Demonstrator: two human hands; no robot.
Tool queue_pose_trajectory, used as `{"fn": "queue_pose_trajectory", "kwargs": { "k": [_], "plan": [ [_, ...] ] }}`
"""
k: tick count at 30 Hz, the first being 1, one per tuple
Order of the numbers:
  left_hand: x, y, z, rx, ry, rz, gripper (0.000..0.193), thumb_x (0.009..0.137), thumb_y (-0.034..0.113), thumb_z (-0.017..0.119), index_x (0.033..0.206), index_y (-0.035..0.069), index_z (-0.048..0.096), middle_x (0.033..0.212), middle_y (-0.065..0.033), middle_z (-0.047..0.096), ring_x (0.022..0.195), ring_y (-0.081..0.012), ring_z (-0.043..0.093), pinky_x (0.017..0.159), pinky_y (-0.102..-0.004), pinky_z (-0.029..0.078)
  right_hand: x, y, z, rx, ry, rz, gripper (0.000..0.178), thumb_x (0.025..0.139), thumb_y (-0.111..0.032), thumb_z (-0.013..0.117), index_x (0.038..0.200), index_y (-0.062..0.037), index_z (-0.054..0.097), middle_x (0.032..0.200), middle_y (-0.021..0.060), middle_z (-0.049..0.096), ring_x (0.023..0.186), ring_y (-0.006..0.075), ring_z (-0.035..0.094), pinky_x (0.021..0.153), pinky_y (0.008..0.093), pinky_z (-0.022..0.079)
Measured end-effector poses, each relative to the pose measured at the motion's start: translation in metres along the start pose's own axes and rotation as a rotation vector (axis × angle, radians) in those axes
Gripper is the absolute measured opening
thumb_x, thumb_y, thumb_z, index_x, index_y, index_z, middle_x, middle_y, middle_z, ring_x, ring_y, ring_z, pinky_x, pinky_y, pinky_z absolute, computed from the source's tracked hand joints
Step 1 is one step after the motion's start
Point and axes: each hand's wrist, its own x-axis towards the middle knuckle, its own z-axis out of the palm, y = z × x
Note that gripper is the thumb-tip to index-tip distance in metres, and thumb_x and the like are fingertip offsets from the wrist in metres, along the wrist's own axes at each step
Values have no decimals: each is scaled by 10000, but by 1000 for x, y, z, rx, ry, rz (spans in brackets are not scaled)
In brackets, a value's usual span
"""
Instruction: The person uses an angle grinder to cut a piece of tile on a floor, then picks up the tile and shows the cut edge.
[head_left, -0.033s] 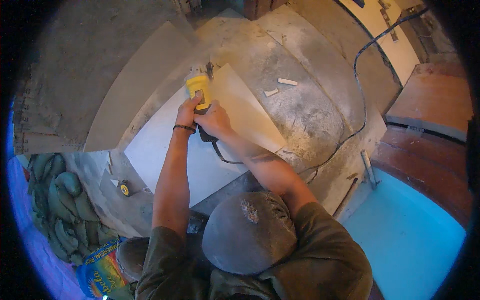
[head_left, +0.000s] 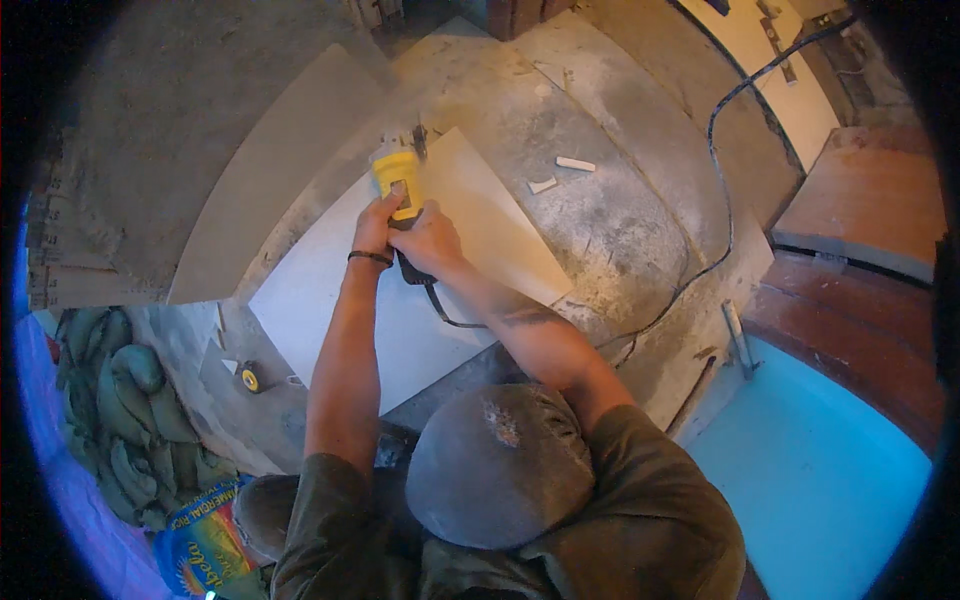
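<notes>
A yellow and black angle grinder (head_left: 398, 176) is held over the far corner of a large white tile (head_left: 335, 325). My left hand (head_left: 375, 222) wraps round the left of its body, the thumb lying on top. From the right, my right hand (head_left: 430, 240) grips the rear of the body. The grinder's head lies at the tile's far edge, where haze blurs it; I cannot make out the disc clearly. A black cord leaves the back of the grinder and passes beneath my right forearm.
Two small white offcuts (head_left: 575, 164) lie on the dusty floor right of the tile. The black cable (head_left: 728, 200) curves along the right. A tape measure (head_left: 249, 377) sits at left near a green cloth heap (head_left: 140, 420). A light blue surface (head_left: 820, 460) fills the lower right.
</notes>
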Motion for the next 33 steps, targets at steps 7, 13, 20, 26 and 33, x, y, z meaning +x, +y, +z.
{"fn": "queue_pose_trajectory", "kwargs": {
  "k": [7, 13, 20, 26, 33],
  "plan": [
    [-3, -4, -1, -122, -46, 39, 443, 977, 373, 675, 1228, 14, 611, 1100, -86, 695, 965, -193, 681, 862, -340, 546, 4, 7, 6, -2, -21, -47, 744, 690, -495, 824, 1127, 28, 524, 965, 247, 706, 943, 422, 703, 808, 498, 555],
    [0, -8, 1, -112, -10, 35, 407, 977, 350, 684, 1196, 14, 618, 1084, -82, 696, 961, -192, 682, 856, -343, 547, 9, 14, 8, -37, -8, -33, 724, 695, -474, 824, 1129, 24, 527, 974, 248, 706, 954, 418, 702, 816, 497, 553],
    [7, -11, -9, -106, 9, 17, 393, 973, 349, 688, 1163, 10, 629, 1073, -80, 693, 947, -189, 677, 835, -339, 541, 6, 5, 7, -14, -16, -11, 769, 661, -508, 851, 1099, 48, 549, 982, 257, 704, 959, 404, 704, 812, 464, 554],
    [11, -13, -9, -100, -23, -6, 407, 954, 358, 712, 1149, 8, 640, 1056, -73, 689, 951, -184, 671, 836, -338, 534, 11, 12, 8, 10, -6, -21, 794, 654, -521, 852, 1113, 52, 550, 982, 258, 703, 947, 401, 705, 810, 460, 556],
    [6, -9, -2, -121, -30, -12, 420, 950, 354, 719, 1179, 9, 642, 1087, -83, 702, 968, -186, 680, 847, -329, 539, 11, 13, 8, -41, -1, -9, 831, 641, -556, 847, 1115, 59, 549, 981, 254, 704, 954, 395, 708, 820, 449, 559]
  ]
}}
